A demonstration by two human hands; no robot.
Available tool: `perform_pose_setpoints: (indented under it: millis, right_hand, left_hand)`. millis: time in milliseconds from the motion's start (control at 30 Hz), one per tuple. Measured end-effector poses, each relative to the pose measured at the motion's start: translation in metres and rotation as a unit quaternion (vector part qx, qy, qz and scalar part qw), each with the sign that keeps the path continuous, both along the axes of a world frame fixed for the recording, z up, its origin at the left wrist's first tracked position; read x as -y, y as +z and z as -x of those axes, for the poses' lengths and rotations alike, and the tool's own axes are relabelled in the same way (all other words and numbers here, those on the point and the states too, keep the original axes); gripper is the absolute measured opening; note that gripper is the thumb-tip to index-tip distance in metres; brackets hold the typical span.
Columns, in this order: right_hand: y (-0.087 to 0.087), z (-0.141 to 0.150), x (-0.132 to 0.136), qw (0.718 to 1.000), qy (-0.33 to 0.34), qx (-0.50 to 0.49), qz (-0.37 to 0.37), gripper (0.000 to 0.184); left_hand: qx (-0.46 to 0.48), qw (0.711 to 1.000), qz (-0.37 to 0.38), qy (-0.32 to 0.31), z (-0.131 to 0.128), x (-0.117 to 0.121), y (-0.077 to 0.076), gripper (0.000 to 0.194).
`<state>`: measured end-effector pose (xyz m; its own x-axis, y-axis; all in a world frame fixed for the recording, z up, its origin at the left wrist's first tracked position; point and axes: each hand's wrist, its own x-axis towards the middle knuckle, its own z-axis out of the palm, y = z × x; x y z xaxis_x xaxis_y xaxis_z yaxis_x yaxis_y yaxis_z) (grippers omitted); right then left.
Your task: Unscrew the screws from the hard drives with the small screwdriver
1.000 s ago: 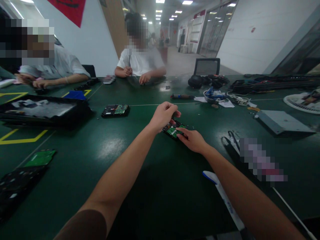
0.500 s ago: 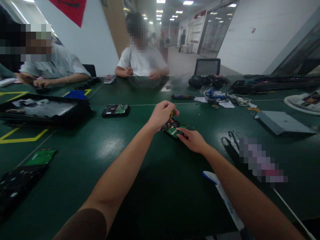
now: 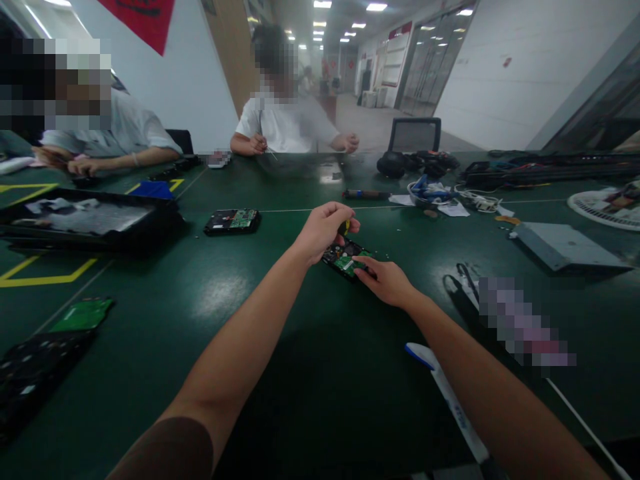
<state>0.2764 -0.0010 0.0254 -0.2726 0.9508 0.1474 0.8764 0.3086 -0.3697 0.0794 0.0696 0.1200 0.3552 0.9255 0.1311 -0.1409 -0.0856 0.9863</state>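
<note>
A hard drive (image 3: pixel 345 261) with its green circuit board facing up lies on the table in front of me. My left hand (image 3: pixel 327 230) is closed round a small screwdriver (image 3: pixel 345 228) with a yellow and black handle, held above the far side of the drive; its tip is hidden. At the drive's near right side, my right hand (image 3: pixel 383 277) grips the edge between thumb and fingers. Tiny loose bits, perhaps screws, lie just beyond the drive.
Another hard drive (image 3: pixel 232 221) and a black tray (image 3: pixel 170 217) stand to the left. More drives (image 3: pixel 45 363) lie at the near left. A metal box (image 3: pixel 570 245) sits at right, a white and blue handled tool (image 3: pixel 450 393) under my right forearm. Two people sit opposite.
My left hand has shifted very slightly, with the screwdriver handle turned a little. The drive and my right hand stay put. The person opposite has moved one hand outward and up.
</note>
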Motion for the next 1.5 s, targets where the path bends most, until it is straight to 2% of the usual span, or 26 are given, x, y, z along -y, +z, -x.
perform_pose_setpoints:
  millis: [100, 167, 367, 433, 567, 667, 767, 867, 933, 1100, 1267, 1400, 1500]
  right_hand:
    - [0.0000, 0.0001, 0.0003, 1.000, 0.002, 0.001, -0.001, 0.048]
    - [0.0001, 0.0002, 0.0003, 1.000, -0.002, 0.002, 0.001, 0.049]
    - [0.0001, -0.0001, -0.0002, 1.000, -0.003, 0.001, 0.000, 0.049]
    - [0.0000, 0.0001, -0.0002, 1.000, -0.006, 0.000, 0.001, 0.049]
    - [0.0006, 0.0011, -0.0002, 1.000, -0.008, 0.004, 0.005, 0.049]
    - [0.0010, 0.0014, -0.0003, 1.000, -0.007, 0.002, 0.007, 0.048]
    - [0.0008, 0.0008, -0.0003, 1.000, -0.005, 0.002, 0.009, 0.048]
    - [0.0005, 0.0001, 0.0001, 1.000, -0.003, -0.002, 0.005, 0.048]
    - [0.0007, 0.0001, 0.0004, 1.000, -0.001, -0.003, 0.005, 0.048]
    - [0.0016, 0.0014, -0.0001, 1.000, -0.008, 0.005, 0.006, 0.047]
    - [0.0009, 0.0009, 0.0000, 1.000, -0.007, -0.001, 0.006, 0.046]
    - [0.0000, 0.0001, 0.0002, 1.000, -0.004, -0.002, 0.003, 0.047]
    - [-0.0002, 0.0001, -0.0001, 1.000, -0.004, 0.004, 0.000, 0.047]
  left_hand:
    - [-0.033, 0.998, -0.016, 0.057, 0.0011, -0.0022, -0.0010, 0.014]
    - [-0.058, 0.995, -0.033, 0.073, 0.0019, -0.0028, -0.0008, 0.016]
    - [-0.015, 1.000, 0.018, -0.009, 0.0019, -0.0016, -0.0001, 0.017]
    - [-0.006, 1.000, 0.024, -0.007, 0.0019, -0.0022, -0.0010, 0.017]
    - [-0.045, 0.999, -0.023, 0.020, 0.0028, -0.0028, -0.0016, 0.018]
    - [-0.065, 0.997, -0.040, -0.005, 0.0032, -0.0011, 0.0001, 0.020]
    - [-0.051, 0.998, -0.011, -0.034, 0.0032, 0.0005, 0.0014, 0.019]
    - [-0.019, 0.999, 0.023, -0.023, 0.0031, 0.0004, 0.0013, 0.018]
    - [-0.007, 1.000, 0.018, -0.017, 0.0031, -0.0001, 0.0010, 0.020]
    - [-0.067, 0.997, -0.040, -0.016, 0.0028, 0.0006, 0.0024, 0.019]
    - [-0.070, 0.997, -0.009, -0.038, 0.0017, 0.0029, 0.0042, 0.017]
    - [-0.036, 0.999, 0.015, -0.014, 0.0013, 0.0015, 0.0035, 0.017]
    - [-0.067, 0.997, -0.018, 0.027, 0.0022, -0.0007, 0.0030, 0.021]
